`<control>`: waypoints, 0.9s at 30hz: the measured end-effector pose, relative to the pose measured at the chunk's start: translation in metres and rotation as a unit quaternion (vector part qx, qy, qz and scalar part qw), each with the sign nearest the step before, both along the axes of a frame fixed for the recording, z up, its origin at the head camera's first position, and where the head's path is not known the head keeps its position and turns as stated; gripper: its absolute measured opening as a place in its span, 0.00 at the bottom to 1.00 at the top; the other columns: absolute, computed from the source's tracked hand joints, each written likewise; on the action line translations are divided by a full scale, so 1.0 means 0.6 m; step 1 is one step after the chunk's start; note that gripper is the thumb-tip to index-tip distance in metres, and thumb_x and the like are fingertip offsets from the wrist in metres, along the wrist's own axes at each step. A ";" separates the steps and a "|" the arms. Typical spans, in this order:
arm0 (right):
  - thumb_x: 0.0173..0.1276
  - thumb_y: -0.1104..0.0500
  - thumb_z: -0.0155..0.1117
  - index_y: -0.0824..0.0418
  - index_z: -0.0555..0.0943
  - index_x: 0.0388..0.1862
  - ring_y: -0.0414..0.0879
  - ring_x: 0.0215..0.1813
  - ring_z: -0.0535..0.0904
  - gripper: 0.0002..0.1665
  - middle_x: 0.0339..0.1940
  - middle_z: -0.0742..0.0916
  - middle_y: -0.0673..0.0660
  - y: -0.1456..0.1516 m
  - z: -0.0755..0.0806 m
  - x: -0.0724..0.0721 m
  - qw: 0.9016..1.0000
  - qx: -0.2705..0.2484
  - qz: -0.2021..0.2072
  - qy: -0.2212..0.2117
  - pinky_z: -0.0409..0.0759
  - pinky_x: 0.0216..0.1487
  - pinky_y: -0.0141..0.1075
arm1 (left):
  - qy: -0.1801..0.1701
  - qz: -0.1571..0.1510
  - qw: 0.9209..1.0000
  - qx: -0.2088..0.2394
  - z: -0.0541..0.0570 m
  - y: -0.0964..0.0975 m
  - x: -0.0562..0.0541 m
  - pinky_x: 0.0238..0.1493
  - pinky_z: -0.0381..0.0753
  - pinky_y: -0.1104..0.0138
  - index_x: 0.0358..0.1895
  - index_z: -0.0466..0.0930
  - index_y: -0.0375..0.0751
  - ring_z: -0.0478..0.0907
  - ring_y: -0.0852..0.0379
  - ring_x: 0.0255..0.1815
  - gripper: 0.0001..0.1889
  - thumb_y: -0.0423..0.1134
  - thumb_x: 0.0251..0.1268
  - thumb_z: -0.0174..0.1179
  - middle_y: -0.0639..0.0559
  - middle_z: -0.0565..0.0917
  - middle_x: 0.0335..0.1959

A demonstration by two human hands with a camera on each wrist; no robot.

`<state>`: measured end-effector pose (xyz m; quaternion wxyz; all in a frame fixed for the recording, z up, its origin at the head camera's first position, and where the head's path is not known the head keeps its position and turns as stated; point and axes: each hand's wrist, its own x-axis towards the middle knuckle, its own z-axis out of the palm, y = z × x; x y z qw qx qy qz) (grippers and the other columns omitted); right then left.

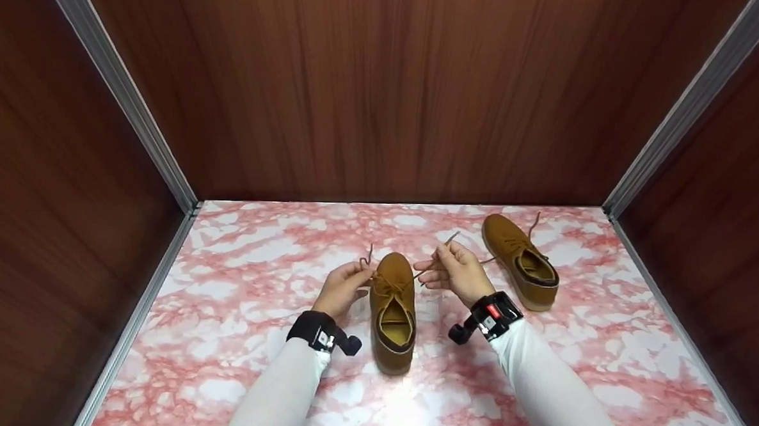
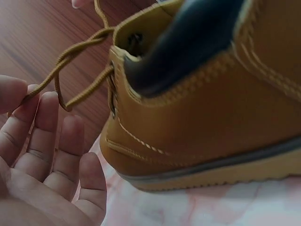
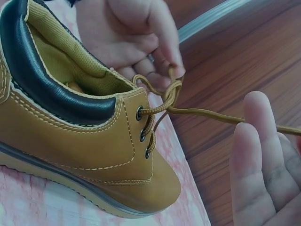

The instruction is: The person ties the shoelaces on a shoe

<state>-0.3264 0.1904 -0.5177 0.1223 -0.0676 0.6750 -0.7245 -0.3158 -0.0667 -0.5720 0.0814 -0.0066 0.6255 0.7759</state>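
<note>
A tan lace-up shoe [image 1: 395,262] with a dark padded collar stands upright between the two hands, toe pointing away. At its left side, my left hand [image 1: 341,288] pinches one lace between thumb and index finger, the other fingers spread loosely. My right hand [image 1: 461,274] is off the shoe's right side, pinching the other end of the shoelace [image 3: 207,113], drawn out from the shoe. In the right wrist view the laces cross and twist together in a loose knot [image 3: 172,94] in front of the top eyelets. The right thumb is hidden there.
A matching tan shoe [image 1: 501,234] stands to the right, past the right hand, its laces hanging loose. Both shoes are on a red-and-white marbled surface [image 1: 232,354]. Brown wood-grain panels [image 1: 384,111] with grey metal edging [image 1: 146,132] enclose the back and sides.
</note>
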 end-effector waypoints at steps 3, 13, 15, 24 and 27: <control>0.89 0.49 0.38 0.60 0.69 0.42 0.44 0.31 0.89 0.19 0.35 0.93 0.57 -0.001 0.003 0.001 1.000 -0.015 -0.010 -0.004 0.91 0.40 0.41 | 0.010 -0.005 1.000 0.025 0.007 0.002 0.000 0.58 0.83 0.54 0.46 0.80 0.32 0.84 0.49 0.50 0.07 0.34 0.77 0.58 0.43 0.87 0.47; 0.80 0.66 0.57 0.77 0.78 0.63 0.38 0.38 0.86 0.19 0.39 0.91 0.50 0.013 0.011 0.005 0.997 -0.054 -0.030 0.037 0.88 0.49 0.31 | 0.018 0.000 0.998 0.052 0.026 0.008 0.000 0.54 0.77 0.57 0.40 0.82 0.41 0.82 0.52 0.46 0.07 0.36 0.79 0.55 0.53 0.85 0.39; 0.81 0.67 0.56 0.79 0.78 0.63 0.37 0.37 0.86 0.19 0.38 0.92 0.51 0.017 0.008 0.004 0.996 -0.062 -0.039 0.041 0.89 0.48 0.31 | 0.019 0.002 0.998 0.065 0.027 0.009 -0.001 0.55 0.76 0.57 0.42 0.82 0.39 0.83 0.52 0.47 0.09 0.37 0.81 0.54 0.55 0.87 0.38; 0.88 0.53 0.44 0.56 0.79 0.35 0.42 0.40 0.89 0.21 0.34 0.93 0.51 0.023 -0.006 0.005 0.996 -0.084 -0.026 0.031 0.89 0.48 0.38 | 0.017 -0.004 0.984 0.175 0.031 0.010 -0.001 0.65 0.78 0.55 0.47 0.76 0.35 0.86 0.51 0.49 0.14 0.40 0.87 0.42 0.46 0.88 0.42; 0.88 0.50 0.41 0.56 0.76 0.34 0.45 0.43 0.91 0.23 0.32 0.92 0.51 0.024 -0.008 0.007 0.992 -0.128 -0.002 0.020 0.89 0.56 0.42 | 0.009 -0.011 0.982 0.187 0.030 0.008 -0.001 0.62 0.81 0.59 0.48 0.75 0.38 0.87 0.50 0.49 0.14 0.41 0.88 0.41 0.49 0.87 0.40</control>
